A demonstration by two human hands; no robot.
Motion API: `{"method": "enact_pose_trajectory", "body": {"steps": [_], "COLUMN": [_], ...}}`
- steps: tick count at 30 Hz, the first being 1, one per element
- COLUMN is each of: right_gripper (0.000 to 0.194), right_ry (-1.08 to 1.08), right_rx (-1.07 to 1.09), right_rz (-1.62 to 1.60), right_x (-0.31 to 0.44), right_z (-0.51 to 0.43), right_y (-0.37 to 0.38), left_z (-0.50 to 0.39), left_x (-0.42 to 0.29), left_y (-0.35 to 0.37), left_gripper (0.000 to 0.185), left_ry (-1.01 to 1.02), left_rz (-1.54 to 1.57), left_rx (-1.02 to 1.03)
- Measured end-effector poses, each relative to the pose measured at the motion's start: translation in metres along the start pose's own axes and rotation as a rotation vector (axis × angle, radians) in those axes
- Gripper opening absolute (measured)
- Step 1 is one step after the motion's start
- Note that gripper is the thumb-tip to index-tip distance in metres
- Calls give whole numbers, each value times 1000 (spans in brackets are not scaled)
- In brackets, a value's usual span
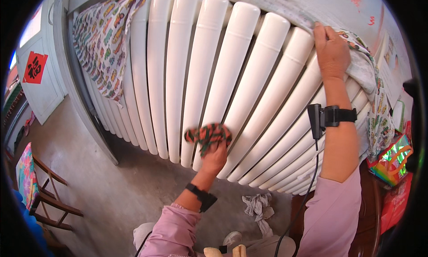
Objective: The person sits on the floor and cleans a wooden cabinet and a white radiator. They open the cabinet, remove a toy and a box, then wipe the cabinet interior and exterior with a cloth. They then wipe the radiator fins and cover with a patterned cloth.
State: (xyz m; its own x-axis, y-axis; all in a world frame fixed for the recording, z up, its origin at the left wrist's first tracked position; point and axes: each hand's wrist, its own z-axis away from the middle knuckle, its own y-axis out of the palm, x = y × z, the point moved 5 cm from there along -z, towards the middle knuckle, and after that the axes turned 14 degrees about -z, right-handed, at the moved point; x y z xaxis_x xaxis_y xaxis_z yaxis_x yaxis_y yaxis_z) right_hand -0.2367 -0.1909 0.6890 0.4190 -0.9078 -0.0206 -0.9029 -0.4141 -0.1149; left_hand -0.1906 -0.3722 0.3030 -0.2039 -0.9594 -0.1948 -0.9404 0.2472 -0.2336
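Observation:
A white column radiator [214, 73] fills the middle of the view. My left hand [214, 156] holds a bunched red, green and black patterned cloth [212, 135] against the lower part of its columns; the cloth is blurred. At the upper right, my right hand [331, 51] rests at the radiator's top edge, beside a white cover cloth with a printed vehicle pattern [381, 120]. Its fingertips touch the edge above the columns, and whether they pinch the cover cannot be told. Another part of printed cloth [105, 46] hangs over the radiator's left end.
A crumpled grey rag [259, 207] lies on the concrete floor [150, 187]. A wooden chair [50, 197] with a floral cloth stands at left, near a pale door [40, 63] bearing a red paper. Colourful bags [393, 160] sit at right by dark brown wooden furniture [366, 203]. A cable hangs from my right forearm.

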Motion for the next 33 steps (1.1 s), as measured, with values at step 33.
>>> {"method": "enact_pose_trajectory", "body": {"steps": [33], "right_gripper": [30], "right_ry": [-154], "right_rx": [-210], "right_rz": [-87], "right_x": [19], "right_z": [9], "right_y": [-12], "left_z": [-134], "left_x": [-16], "left_y": [-6], "left_gripper": [47], "left_ry": [164], "left_rz": [-32], "left_rx": [-60]}}
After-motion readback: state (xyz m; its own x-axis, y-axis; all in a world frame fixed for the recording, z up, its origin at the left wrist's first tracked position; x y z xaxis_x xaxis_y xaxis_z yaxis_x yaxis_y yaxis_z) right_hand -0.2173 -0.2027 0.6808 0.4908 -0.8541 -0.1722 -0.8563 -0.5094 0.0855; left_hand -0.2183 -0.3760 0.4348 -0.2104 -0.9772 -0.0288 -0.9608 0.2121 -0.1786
